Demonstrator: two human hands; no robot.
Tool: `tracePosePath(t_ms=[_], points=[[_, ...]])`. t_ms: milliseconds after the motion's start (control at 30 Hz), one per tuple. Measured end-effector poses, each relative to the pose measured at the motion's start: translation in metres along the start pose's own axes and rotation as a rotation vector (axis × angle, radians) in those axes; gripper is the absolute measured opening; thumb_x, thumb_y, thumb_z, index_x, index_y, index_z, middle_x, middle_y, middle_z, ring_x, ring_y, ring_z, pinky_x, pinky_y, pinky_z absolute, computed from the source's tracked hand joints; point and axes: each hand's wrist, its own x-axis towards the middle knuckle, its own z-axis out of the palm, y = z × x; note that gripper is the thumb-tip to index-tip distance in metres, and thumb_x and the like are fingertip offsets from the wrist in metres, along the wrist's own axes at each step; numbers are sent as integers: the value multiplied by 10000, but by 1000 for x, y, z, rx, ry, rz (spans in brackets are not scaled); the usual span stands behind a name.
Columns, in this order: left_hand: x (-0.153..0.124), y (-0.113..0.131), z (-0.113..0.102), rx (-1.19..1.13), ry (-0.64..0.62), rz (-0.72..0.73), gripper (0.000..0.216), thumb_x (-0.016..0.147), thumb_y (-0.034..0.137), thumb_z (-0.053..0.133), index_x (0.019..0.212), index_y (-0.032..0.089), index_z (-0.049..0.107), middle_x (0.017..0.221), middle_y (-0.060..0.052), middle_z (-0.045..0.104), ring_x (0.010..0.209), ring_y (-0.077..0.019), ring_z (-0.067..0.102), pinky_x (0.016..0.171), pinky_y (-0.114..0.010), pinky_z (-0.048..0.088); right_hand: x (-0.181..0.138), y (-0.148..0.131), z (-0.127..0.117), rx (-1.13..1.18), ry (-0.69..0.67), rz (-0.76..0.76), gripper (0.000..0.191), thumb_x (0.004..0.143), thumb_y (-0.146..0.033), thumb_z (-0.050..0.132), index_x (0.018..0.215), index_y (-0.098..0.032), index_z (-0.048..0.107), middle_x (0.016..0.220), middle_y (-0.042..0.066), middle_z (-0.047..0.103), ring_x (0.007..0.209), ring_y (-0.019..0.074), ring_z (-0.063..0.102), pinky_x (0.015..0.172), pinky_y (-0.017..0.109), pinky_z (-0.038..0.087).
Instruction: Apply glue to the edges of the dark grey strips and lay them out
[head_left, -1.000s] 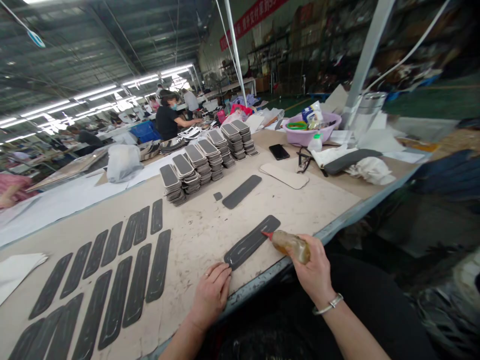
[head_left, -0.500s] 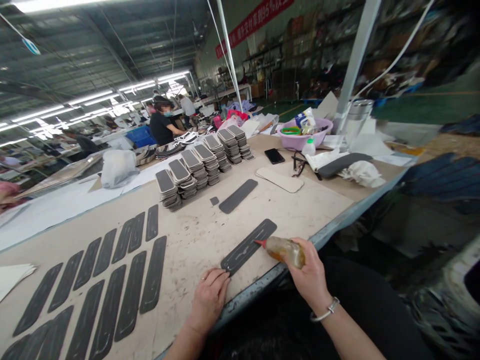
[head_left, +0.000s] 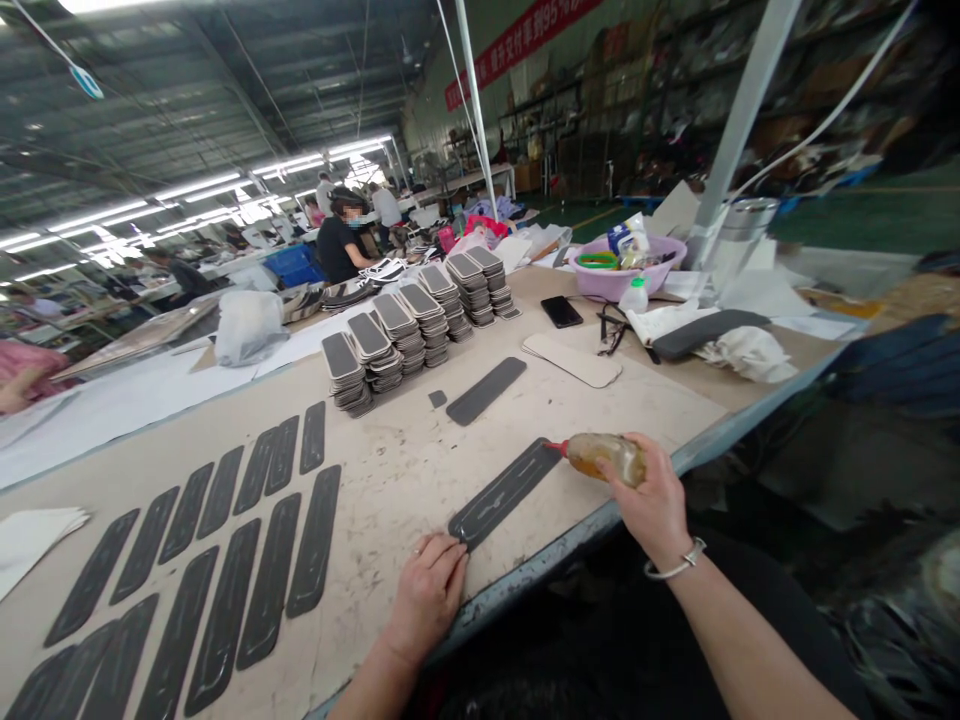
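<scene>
While the right hand (head_left: pixel 651 500) has its fingers wrapped around a squeeze bottle (head_left: pixel 607 458), its red nozzle (head_left: pixel 556 447) stands at the far end of a dark strip (head_left: pixel 504 490); this strip lies slantwise near the edge of the desk (head_left: pixel 390 480), the left hand (head_left: pixel 431 590) resting close-set fingers at its near end, though from where I stand I cannot tell whether they pinch it. Wet-looking lines run along the strip and a glossy patch marks its middle, so I judge its coating well advanced; whether the far end is finished is unclear. To the left, two rows of strips (head_left: pixel 270 580) and a further group cut off by the view bear a similar gloss and seem done; beyond the worked piece, a matt strip (head_left: pixel 486 391) shows no such lines and is apparently left to coat; farther back stand stacks of pale-edged pieces (head_left: pixel 371 335), their tops without visible gloss.
</scene>
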Motion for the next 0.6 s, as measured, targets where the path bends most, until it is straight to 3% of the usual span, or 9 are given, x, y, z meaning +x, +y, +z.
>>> tracePosePath(t_ms=[133,600], points=[[1,0,0,-1,11,5,152,879,118,523,962,161,641,915,-75,642,865,-184,596,829,-376,517,-2,-1,4,0,-22,-19,372,829,-434,606,1115,-209,532,990,57,589,899,215,560,801,363,472],[-2,-1,2,11,-9,17,167,880,108,519,990,152,636,939,-82,633,904,-189,579,866,-391,510,-18,-9,-26,2,-39,-98,328,839,-384,617,1107,-220,524,974,51,578,907,208,554,830,337,471]])
